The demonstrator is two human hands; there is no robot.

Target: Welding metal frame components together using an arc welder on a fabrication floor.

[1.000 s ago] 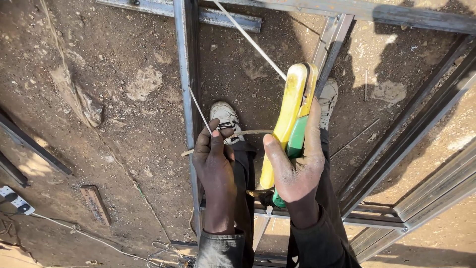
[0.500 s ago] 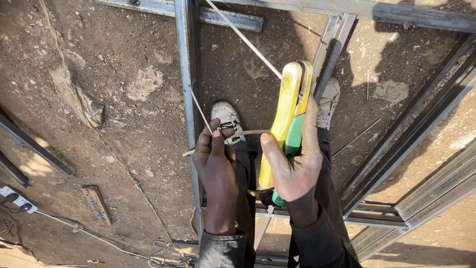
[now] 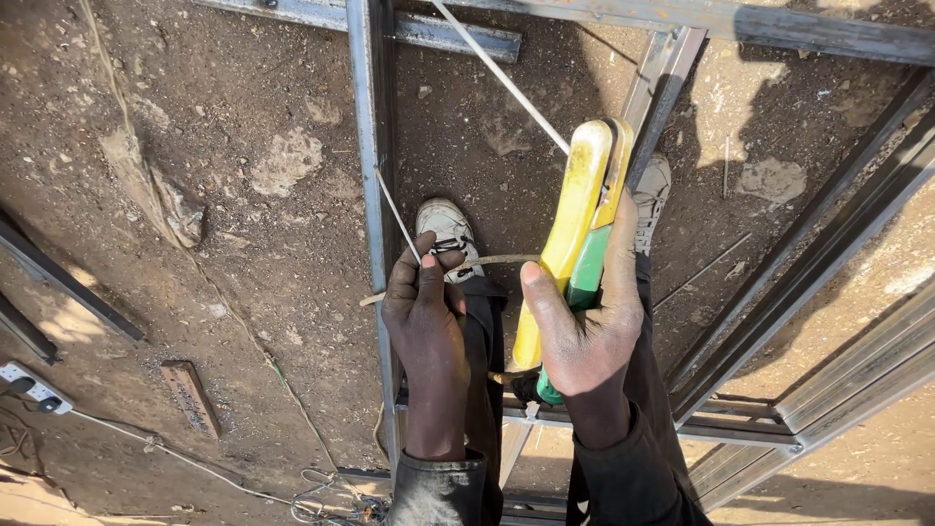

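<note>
The right hand (image 3: 584, 336) has its fingers wrapped tight around a yellow and green tool (image 3: 573, 244) (its handles are squeezed together), held upright above the dirt ground (image 3: 224, 195). The left hand (image 3: 424, 307) has its fingers pinched shut on a thin wire (image 3: 394, 216) beside a long metal bar (image 3: 370, 127). Two white shoes (image 3: 446, 226) stand below.

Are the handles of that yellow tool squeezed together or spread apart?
Squeezed together. The right hand wraps both yellow handles, and they lie side by side with hardly any gap. The tool's working end is hidden below the hand.
</note>
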